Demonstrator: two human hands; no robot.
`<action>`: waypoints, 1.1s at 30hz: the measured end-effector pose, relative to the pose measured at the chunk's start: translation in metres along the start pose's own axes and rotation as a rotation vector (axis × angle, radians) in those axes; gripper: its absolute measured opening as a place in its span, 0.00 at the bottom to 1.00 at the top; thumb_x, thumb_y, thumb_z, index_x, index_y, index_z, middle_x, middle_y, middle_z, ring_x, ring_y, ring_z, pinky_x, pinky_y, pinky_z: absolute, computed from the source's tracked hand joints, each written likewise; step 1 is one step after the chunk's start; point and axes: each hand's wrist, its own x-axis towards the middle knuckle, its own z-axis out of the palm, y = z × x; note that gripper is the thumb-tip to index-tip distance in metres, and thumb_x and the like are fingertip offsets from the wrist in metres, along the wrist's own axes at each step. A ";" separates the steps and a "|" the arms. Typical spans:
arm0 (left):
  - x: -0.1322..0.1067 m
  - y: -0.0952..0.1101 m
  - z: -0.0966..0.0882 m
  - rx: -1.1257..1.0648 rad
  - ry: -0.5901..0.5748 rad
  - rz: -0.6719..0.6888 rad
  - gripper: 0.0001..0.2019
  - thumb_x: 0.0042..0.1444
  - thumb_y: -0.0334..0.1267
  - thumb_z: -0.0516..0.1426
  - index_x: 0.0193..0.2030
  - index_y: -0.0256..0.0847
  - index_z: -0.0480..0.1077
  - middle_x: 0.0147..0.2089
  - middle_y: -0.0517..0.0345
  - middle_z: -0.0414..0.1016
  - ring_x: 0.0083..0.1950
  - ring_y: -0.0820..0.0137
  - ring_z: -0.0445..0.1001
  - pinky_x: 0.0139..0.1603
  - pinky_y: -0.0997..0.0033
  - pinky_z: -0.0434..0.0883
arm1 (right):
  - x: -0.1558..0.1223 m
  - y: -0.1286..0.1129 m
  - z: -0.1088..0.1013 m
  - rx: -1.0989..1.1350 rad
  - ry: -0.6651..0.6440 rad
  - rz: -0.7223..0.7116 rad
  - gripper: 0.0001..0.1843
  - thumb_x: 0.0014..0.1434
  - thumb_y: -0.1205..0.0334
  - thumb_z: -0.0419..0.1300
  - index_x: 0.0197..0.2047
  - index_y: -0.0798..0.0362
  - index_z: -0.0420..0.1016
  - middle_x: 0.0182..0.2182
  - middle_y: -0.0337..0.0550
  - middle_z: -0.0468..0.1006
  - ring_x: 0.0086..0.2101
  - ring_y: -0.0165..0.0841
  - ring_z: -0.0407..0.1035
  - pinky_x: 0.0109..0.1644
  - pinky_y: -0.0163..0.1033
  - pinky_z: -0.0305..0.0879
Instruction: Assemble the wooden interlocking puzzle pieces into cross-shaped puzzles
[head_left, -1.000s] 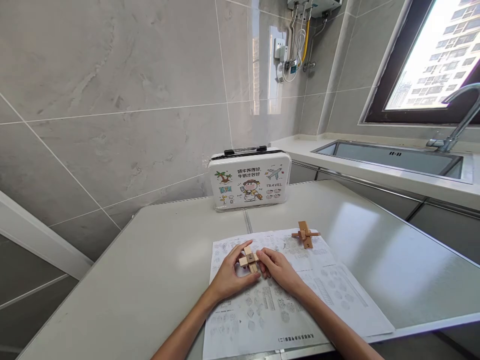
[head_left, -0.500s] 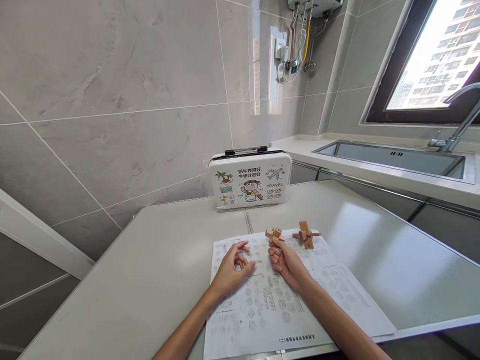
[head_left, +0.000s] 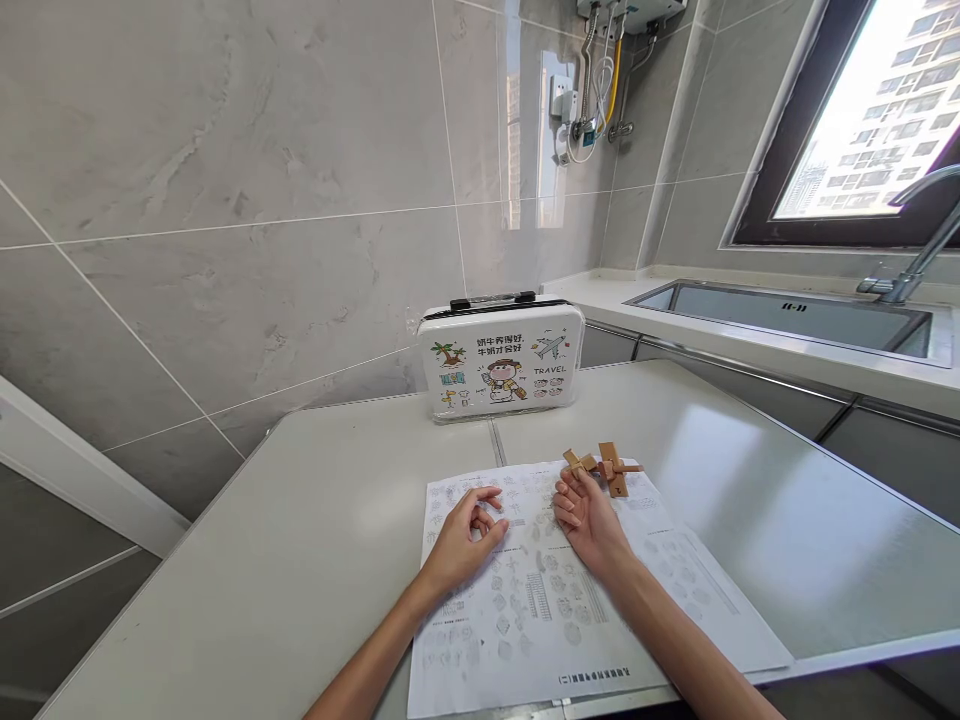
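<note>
A small wooden burr puzzle [head_left: 579, 461] of interlocked pieces is pinched in the fingertips of my right hand [head_left: 589, 520], its palm turned partly up. Just right of it, a second wooden puzzle [head_left: 613, 470] with a flat slat and crossing sticks lies on the printed sheet [head_left: 517, 620]. The two puzzles look close together, and I cannot tell whether they touch. My left hand [head_left: 469, 535] rests over the left part of the sheet, fingers curved and apart, holding nothing. The sheet bears rows of small line drawings, and both forearms cover parts of it.
A white cartoon-printed case [head_left: 502, 365] with a black handle stands upright at the back of the pale table [head_left: 300, 560]. Behind are a grey tiled wall [head_left: 300, 150] and, at right, a counter with a sink [head_left: 787, 315] and a tap [head_left: 919, 250].
My right hand has moved to the right with the burr puzzle, bringing it beside the other puzzle; its tilt looks different. My left hand has hardly moved.
</note>
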 end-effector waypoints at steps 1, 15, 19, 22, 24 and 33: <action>0.000 0.000 0.000 0.006 -0.003 0.002 0.19 0.63 0.43 0.60 0.61 0.45 0.71 0.53 0.52 0.78 0.39 0.70 0.76 0.42 0.67 0.73 | -0.001 0.000 0.002 -0.035 -0.016 -0.001 0.16 0.59 0.45 0.64 0.37 0.46 0.66 0.25 0.34 0.66 0.18 0.28 0.56 0.15 0.34 0.53; -0.003 0.012 0.001 0.073 -0.073 0.060 0.13 0.67 0.48 0.57 0.46 0.42 0.78 0.38 0.55 0.80 0.39 0.65 0.76 0.43 0.67 0.72 | -0.039 0.017 0.033 -0.849 -0.357 -0.264 0.11 0.66 0.52 0.62 0.35 0.48 0.74 0.24 0.36 0.76 0.25 0.34 0.67 0.29 0.37 0.58; -0.003 0.012 0.002 0.072 -0.077 0.065 0.13 0.67 0.48 0.57 0.46 0.43 0.78 0.38 0.55 0.81 0.39 0.65 0.76 0.43 0.67 0.72 | -0.038 0.018 0.031 -0.952 -0.377 -0.305 0.11 0.69 0.53 0.58 0.36 0.48 0.73 0.25 0.37 0.77 0.25 0.35 0.68 0.29 0.38 0.58; -0.002 0.011 0.002 0.073 -0.076 0.067 0.13 0.68 0.47 0.57 0.46 0.43 0.78 0.39 0.55 0.81 0.39 0.65 0.76 0.43 0.67 0.72 | -0.038 0.018 0.031 -0.993 -0.378 -0.324 0.11 0.70 0.54 0.56 0.36 0.47 0.71 0.24 0.36 0.76 0.25 0.35 0.67 0.29 0.38 0.57; -0.002 0.011 0.002 0.072 -0.076 0.068 0.12 0.68 0.47 0.57 0.46 0.42 0.78 0.39 0.55 0.81 0.40 0.65 0.76 0.43 0.67 0.72 | -0.038 0.018 0.032 -1.010 -0.378 -0.333 0.10 0.70 0.55 0.56 0.36 0.47 0.71 0.24 0.36 0.75 0.25 0.35 0.67 0.29 0.37 0.57; -0.002 0.010 0.001 0.078 -0.087 0.068 0.12 0.68 0.45 0.57 0.47 0.43 0.78 0.40 0.55 0.81 0.40 0.65 0.77 0.43 0.68 0.72 | -0.039 0.017 0.032 -1.045 -0.387 -0.341 0.10 0.71 0.55 0.54 0.37 0.47 0.70 0.26 0.37 0.75 0.25 0.35 0.66 0.30 0.38 0.57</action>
